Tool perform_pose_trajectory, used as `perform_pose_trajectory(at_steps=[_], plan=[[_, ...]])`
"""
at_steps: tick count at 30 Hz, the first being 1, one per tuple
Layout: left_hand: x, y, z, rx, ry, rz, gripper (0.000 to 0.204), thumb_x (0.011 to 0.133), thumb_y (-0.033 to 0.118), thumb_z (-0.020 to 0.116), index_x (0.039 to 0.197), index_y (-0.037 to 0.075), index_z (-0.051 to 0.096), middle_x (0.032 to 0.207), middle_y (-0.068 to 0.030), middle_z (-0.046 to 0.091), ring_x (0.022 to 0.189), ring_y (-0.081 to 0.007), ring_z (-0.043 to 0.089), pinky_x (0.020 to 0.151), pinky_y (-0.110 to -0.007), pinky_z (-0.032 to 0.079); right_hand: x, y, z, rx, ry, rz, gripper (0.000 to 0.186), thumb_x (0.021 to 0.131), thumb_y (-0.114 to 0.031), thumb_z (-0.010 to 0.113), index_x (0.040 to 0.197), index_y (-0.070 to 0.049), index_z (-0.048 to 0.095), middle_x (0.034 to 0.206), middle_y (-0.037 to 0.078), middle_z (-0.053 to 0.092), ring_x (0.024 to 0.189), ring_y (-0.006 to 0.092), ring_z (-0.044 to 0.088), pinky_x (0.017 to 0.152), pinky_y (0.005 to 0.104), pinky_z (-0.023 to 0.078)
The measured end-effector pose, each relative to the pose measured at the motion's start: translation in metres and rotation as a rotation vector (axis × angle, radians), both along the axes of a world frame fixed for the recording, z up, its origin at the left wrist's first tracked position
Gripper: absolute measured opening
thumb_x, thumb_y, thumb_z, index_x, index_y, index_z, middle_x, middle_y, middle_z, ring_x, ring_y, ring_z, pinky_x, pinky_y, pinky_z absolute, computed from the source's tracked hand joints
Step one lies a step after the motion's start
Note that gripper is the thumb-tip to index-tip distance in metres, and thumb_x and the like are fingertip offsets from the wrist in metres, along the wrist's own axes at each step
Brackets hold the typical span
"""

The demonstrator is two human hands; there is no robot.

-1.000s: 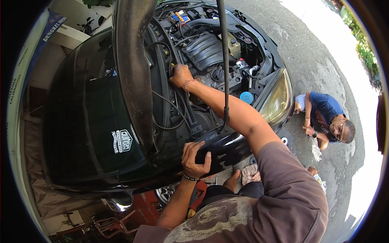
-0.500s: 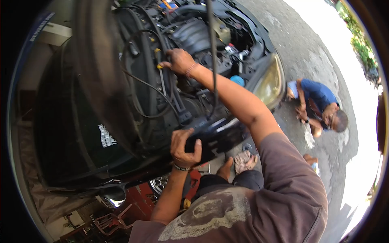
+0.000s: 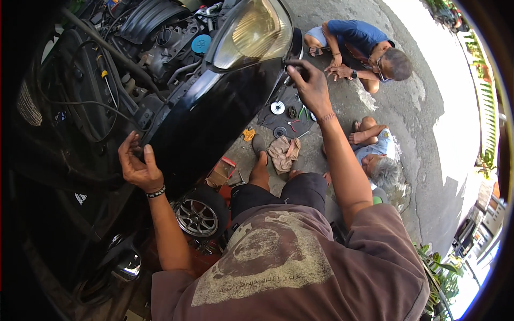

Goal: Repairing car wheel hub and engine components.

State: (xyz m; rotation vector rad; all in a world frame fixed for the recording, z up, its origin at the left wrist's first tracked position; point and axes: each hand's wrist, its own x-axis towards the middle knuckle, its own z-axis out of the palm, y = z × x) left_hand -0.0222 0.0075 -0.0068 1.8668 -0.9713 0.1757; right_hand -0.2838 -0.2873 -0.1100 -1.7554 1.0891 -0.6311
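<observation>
I stand beside a black car, over its glossy black fender (image 3: 214,115). My left hand (image 3: 138,165) grips the fender's rear edge, near the open engine bay (image 3: 144,48). With the arm stretched out, my right hand (image 3: 310,85) closes on the fender's front corner, just below the yellowed headlight (image 3: 251,29). An alloy front wheel (image 3: 199,216) shows below the fender, beside my leg.
A yellow-handled screwdriver (image 3: 104,75) lies in the engine bay by a blue cap (image 3: 202,44). Pliers, round parts and a rag (image 3: 284,152) lie on the concrete. One person in blue (image 3: 369,48) crouches ahead; another (image 3: 377,160) lies on the ground at my right.
My right hand left the engine bay and swung right to the fender's front corner. My left hand stayed on the fender's rear edge. My view shifted toward the headlight and the ground.
</observation>
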Motion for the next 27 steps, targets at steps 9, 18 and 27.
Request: perform_pose_trajectory(at_steps=[9,18,27], plan=[[-0.206,0.032,-0.105,0.590,0.500,-0.386,0.036,0.082,0.012,0.063,0.115,-0.003,0.061,0.109,-0.0168,0.064,0.100,-0.0255,0.062,0.084,-0.034,0.049,-0.304,0.235,-0.245,0.620,0.511,-0.038,0.063,0.085,-0.040,0.070,0.130,0.000,0.053,0.110,0.021,0.067,0.100,0.0288,0.067,0.086,0.0368,0.052],[-0.308,0.071,-0.530,1.621,0.682,-0.629,0.051,0.085,0.038,0.066,0.124,0.005,0.059,0.127,-0.0207,0.059,0.120,-0.0364,0.054,0.102,-0.040,0.043,-0.359,0.260,-0.534,0.601,0.742,0.272,0.091,0.073,-0.048,0.078,0.144,-0.008,0.037,0.123,0.027,0.058,0.116,0.0394,0.056,0.099,0.0420,0.045],[-0.303,0.049,-0.838,1.831,0.510,-0.848,0.092,0.080,0.051,0.069,0.147,0.001,0.030,0.147,-0.0233,0.038,0.136,-0.0342,0.039,0.111,-0.039,0.035,-0.310,0.271,-0.774,0.185,1.054,0.619,0.088,0.071,-0.042,0.080,0.141,-0.008,0.041,0.141,0.017,0.043,0.130,0.0330,0.043,0.101,0.0417,0.041]])
